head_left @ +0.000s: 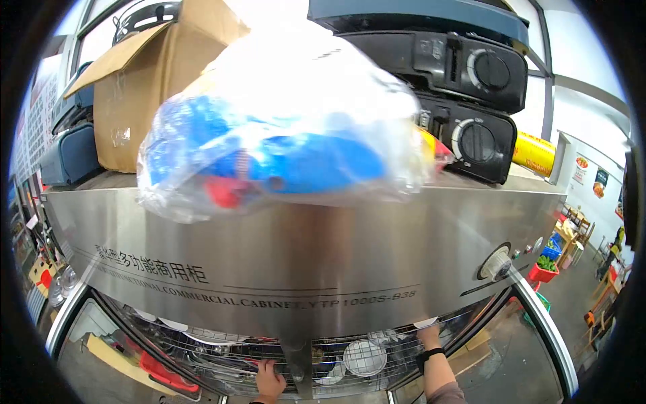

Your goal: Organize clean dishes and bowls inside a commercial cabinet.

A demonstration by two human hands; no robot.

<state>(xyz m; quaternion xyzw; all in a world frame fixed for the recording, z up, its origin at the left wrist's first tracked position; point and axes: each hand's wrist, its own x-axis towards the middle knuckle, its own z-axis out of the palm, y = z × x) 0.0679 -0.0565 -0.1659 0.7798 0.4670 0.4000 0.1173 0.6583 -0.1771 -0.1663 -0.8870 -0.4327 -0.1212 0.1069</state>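
While both hands work low at stainless cabinet: left hand fingers curled on wire rack, gripping front edge. Rack holds bowls, plates. Right hand raised to door top; closure cannot tell. Above: plastic bag with blue contents, cardboard box left.

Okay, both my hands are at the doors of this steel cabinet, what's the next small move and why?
Probably pull both doors outward together. Your left hand rests near the centre post and your right hand at the right door's top edge; the wire rack of dishes sits behind the glass, under the steel cabinet.
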